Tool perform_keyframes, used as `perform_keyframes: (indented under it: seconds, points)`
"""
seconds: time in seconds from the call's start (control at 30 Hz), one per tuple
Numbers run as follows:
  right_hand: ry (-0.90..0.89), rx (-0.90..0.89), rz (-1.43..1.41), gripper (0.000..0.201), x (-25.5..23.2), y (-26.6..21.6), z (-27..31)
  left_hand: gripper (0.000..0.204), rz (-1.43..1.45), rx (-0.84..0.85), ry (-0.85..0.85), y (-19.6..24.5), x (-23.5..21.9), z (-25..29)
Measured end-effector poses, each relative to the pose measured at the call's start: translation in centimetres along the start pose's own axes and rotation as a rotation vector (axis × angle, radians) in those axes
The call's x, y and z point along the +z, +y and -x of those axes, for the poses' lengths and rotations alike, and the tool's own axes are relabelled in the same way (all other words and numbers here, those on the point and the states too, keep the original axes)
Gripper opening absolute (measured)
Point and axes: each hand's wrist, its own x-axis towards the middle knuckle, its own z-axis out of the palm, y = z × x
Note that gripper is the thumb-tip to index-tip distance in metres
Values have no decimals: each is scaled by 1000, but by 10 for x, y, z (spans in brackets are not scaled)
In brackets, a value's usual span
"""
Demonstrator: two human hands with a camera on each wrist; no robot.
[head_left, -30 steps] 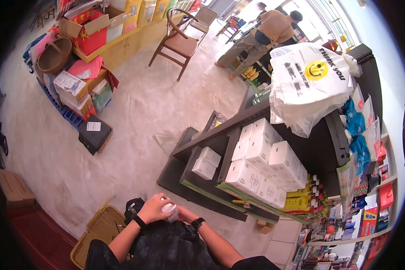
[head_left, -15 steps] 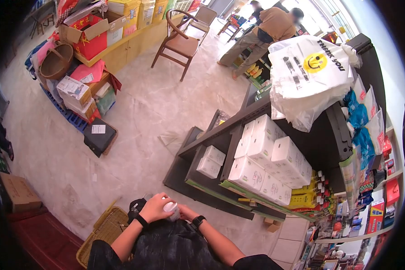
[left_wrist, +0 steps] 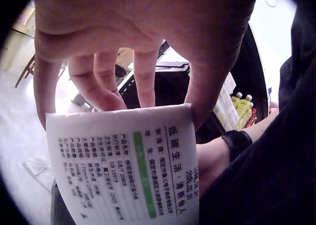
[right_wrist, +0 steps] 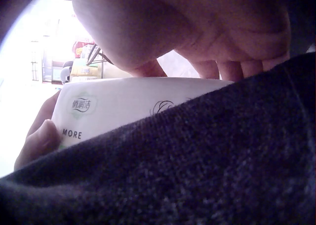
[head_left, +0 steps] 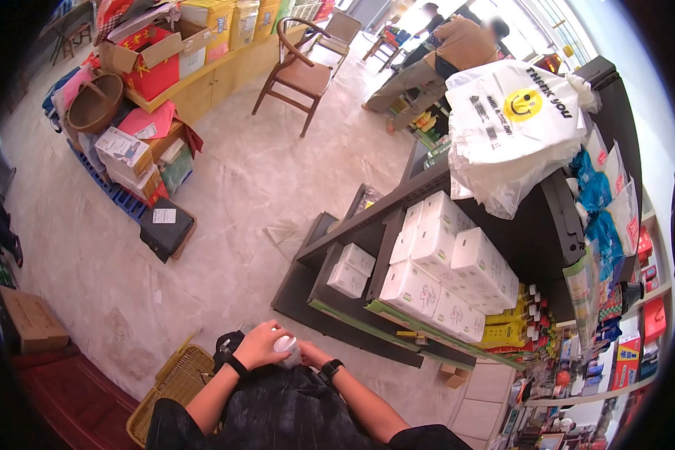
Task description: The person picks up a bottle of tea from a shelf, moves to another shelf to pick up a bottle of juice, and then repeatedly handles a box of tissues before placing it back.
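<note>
A white tissue pack (head_left: 287, 351) is held in front of the dark shirt, between both hands. The left hand (head_left: 260, 347) grips its upper end; in the left wrist view that hand (left_wrist: 133, 52) has thumb and fingers bent round the pack (left_wrist: 118, 165), whose printed side with a green stripe faces the camera. The right hand (head_left: 312, 355) holds the other side. In the right wrist view the right hand (right_wrist: 197, 32) lies along the pack's edge (right_wrist: 113, 94), its fingertips hidden behind it, while dark cloth covers the pack's lower part.
A dark shelf (head_left: 330, 241) with white packs (head_left: 411, 291) stands right of the hands, plastic bags (head_left: 514, 127) on top. A wicker basket (head_left: 169, 382) is at the lower left. Farther off are a wooden chair (head_left: 302, 77), stacked boxes (head_left: 124, 154) and a bending person (head_left: 461, 46).
The head view has shifted slightly since a second ago, so the shelf shows a little farther right. Both hands keep hold of the pack. The person in the background has moved slightly.
</note>
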Motion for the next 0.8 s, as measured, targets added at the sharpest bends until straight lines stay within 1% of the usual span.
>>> perform_keyframes:
  seconds: [0.17, 0.23, 0.43, 0.57, 0.67, 0.73, 0.8]
  points:
    - [-8, 2, -17, 41, -16, 22, -23, 35, 0, -14, -4, 2, -1, 0]
    - [-10, -11, -42, 40, -3, 7, -7, 34, 6, -25, -8, 4, -2, 0]
    - [11, -7, -57, 37, 0, 5, -1, 34, 0, -20, -9, 5, -1, 2]
    - [-10, -15, -125, 37, -9, 26, -19, 33, 1, 20, 7, 5, 0, 4]
    - [7, -25, -111, 40, -3, 23, -10, 33, 4, 34, 4, 4, 3, 5]
    - [33, -26, -53, 41, 6, 6, 13, 34, 2, 38, 1, 4, 6, 6]
    - [30, -39, -35, 43, 2, 10, 16, 34, -3, 44, -4, 4, 10, 5]
